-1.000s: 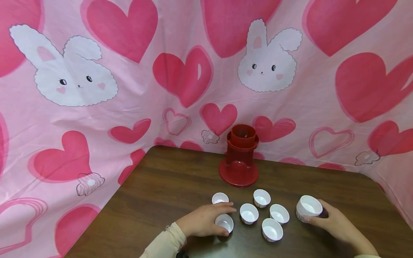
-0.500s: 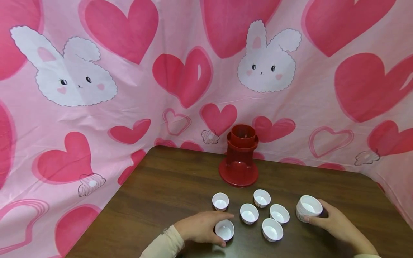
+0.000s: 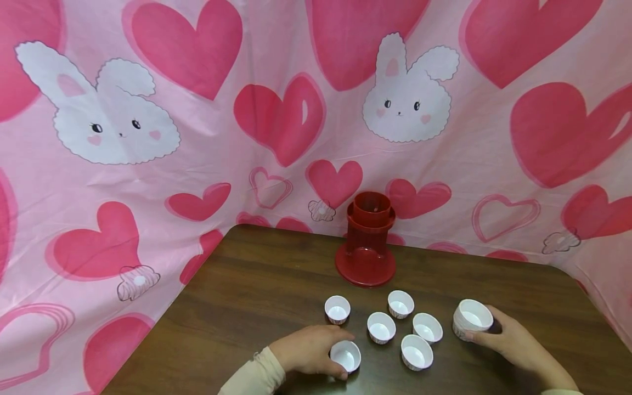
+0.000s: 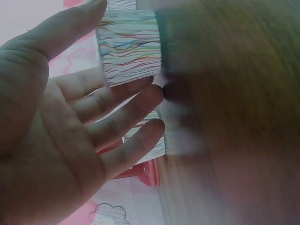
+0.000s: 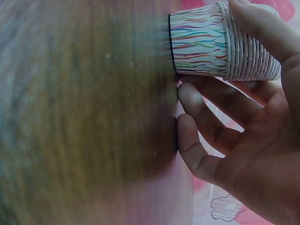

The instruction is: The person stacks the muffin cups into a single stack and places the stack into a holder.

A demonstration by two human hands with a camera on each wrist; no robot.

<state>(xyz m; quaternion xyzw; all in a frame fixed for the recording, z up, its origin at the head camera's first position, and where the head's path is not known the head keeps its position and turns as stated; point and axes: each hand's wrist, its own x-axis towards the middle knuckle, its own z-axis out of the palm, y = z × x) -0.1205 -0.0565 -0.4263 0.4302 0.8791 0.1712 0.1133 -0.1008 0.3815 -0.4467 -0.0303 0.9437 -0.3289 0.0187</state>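
My left hand (image 3: 311,351) has its thumb and forefinger around a white paper baking cup (image 3: 345,356) on the table. In the left wrist view this baking cup (image 4: 131,47) shows coloured wavy stripes; the thumb is at its rim and the other fingers spread beside and behind it. On the right, my right hand (image 3: 508,334) holds a stack of nested baking cups (image 3: 466,323) standing on the table. The right wrist view shows the stack (image 5: 201,42) between thumb and fingers, its many rims layered together.
Several single baking cups stand between the hands, among them a front cup (image 3: 417,353) and a middle cup (image 3: 381,327). Another cup (image 3: 338,309) is just beyond my left hand. Behind them a red cylindrical stand (image 3: 366,263) rises near the pink heart-print cloth (image 3: 276,120).
My left hand has come nearer the front edge, and the cup between its thumb and forefinger has shifted the same way. The right hand and its stack stay in place.
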